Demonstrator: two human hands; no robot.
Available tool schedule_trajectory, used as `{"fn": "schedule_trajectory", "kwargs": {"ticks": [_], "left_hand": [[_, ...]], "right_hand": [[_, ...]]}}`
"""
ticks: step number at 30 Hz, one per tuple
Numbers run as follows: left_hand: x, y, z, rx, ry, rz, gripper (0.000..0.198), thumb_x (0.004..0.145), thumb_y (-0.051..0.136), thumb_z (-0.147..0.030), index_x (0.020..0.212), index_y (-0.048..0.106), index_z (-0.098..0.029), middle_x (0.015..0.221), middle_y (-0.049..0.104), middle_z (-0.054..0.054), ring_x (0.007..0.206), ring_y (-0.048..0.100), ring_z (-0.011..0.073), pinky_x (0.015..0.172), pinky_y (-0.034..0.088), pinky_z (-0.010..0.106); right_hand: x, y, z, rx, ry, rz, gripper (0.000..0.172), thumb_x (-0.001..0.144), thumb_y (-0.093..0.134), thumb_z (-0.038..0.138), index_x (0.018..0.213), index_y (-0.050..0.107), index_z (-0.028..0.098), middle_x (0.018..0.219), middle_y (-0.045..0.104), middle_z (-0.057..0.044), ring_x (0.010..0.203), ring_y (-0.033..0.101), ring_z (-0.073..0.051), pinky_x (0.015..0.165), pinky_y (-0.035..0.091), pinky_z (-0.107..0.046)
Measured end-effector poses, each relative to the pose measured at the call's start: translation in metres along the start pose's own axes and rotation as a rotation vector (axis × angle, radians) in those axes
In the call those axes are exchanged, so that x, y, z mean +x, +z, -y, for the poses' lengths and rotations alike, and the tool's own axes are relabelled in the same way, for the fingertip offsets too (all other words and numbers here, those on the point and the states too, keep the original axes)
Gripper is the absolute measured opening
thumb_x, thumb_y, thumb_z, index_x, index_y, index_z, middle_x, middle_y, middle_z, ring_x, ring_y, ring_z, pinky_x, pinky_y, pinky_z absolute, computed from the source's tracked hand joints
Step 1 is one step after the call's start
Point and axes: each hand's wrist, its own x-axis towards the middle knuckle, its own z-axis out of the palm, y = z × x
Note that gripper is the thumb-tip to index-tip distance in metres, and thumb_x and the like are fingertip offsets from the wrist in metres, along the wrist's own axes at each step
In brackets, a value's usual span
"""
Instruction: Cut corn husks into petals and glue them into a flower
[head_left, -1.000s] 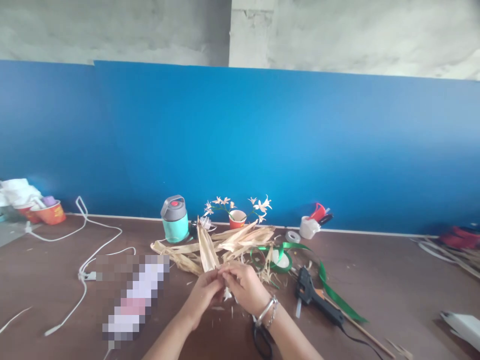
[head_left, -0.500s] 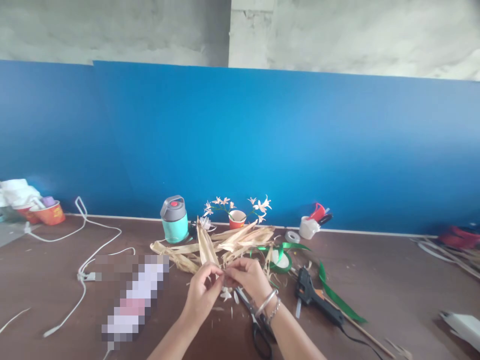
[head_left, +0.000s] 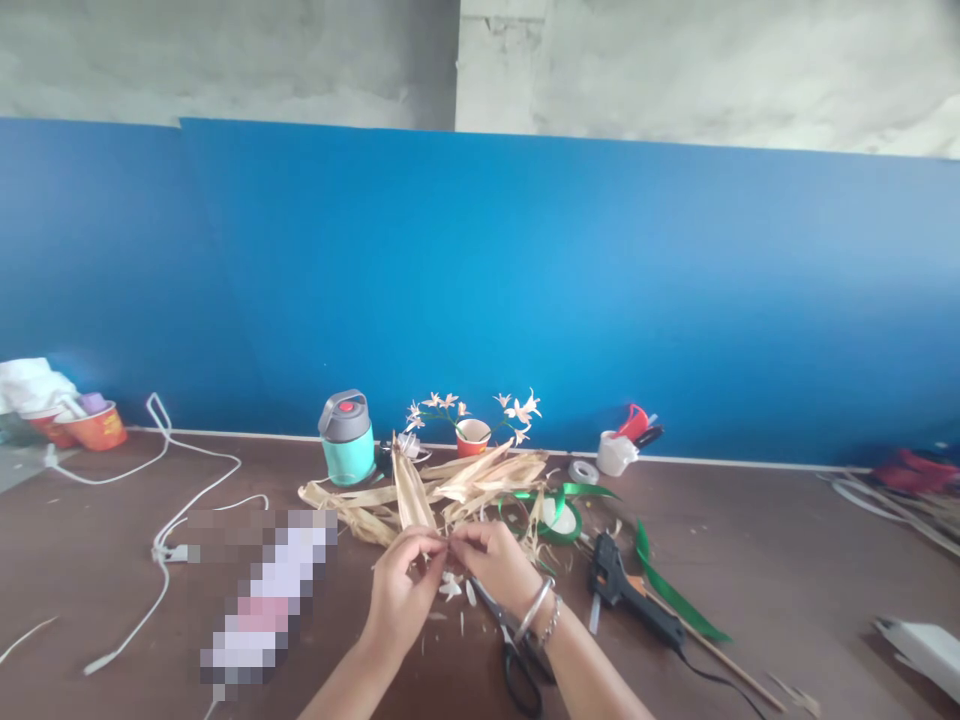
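My left hand (head_left: 399, 590) and my right hand (head_left: 496, 566) meet fingertip to fingertip over the brown table (head_left: 780, 580). Both pinch a small pale piece of dried husk (head_left: 444, 545) between them. Just behind my fingers lies a pile of dried corn husks (head_left: 442, 488). Small cut husk petals (head_left: 452, 587) lie on the table under my hands. Black-handled scissors (head_left: 514, 655) rest below my right wrist, which wears silver bangles.
A black glue gun (head_left: 626, 590), green ribbon (head_left: 671, 590) and a tape roll (head_left: 559, 517) lie to the right. At the back stand a teal flask (head_left: 347, 440), a red cup of husk flowers (head_left: 474, 432) and a white cup (head_left: 618, 453). A white cable (head_left: 176, 500) runs at left.
My hands have lifted slightly and drawn back from the table, uncovering the scissors and the small cut petals below them. The pinch on the husk piece stays.
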Motion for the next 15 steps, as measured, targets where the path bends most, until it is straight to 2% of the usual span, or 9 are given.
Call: {"fn": "schedule_trajectory", "kwargs": {"ticks": [6, 10, 15], "left_hand": [[0.002, 0.0, 0.002, -0.016, -0.029, -0.044, 0.01, 0.074, 0.058, -0.024, 0.067, 0.063, -0.019, 0.08, 0.066, 0.005, 0.078, 0.061, 0.02, 0.071, 0.046, 0.028], [0.004, 0.0, 0.001, -0.088, -0.169, 0.005, 0.011, 0.073, 0.058, -0.026, 0.068, 0.064, -0.017, 0.072, 0.066, 0.004, 0.071, 0.061, 0.019, 0.066, 0.046, 0.026], [0.005, 0.002, 0.0, -0.284, -0.416, 0.066, 0.018, 0.07, 0.062, -0.032, 0.074, 0.065, -0.015, 0.063, 0.064, 0.002, 0.058, 0.058, 0.0158, 0.055, 0.045, 0.024]], "right_hand": [[-0.001, 0.001, 0.005, -0.057, 0.066, -0.093, 0.012, 0.065, 0.058, 0.016, 0.069, 0.069, 0.015, 0.065, 0.068, -0.003, 0.062, 0.062, -0.017, 0.056, 0.046, -0.023], [-0.003, 0.002, 0.008, -0.118, 0.008, -0.125, 0.01, 0.063, 0.056, 0.013, 0.064, 0.066, 0.016, 0.058, 0.062, 0.0, 0.057, 0.056, -0.013, 0.054, 0.043, -0.021], [0.001, 0.006, -0.003, 0.194, 0.114, -0.078, 0.006, 0.061, 0.056, 0.016, 0.062, 0.061, 0.015, 0.053, 0.055, 0.003, 0.05, 0.05, -0.01, 0.049, 0.04, -0.02]]}}
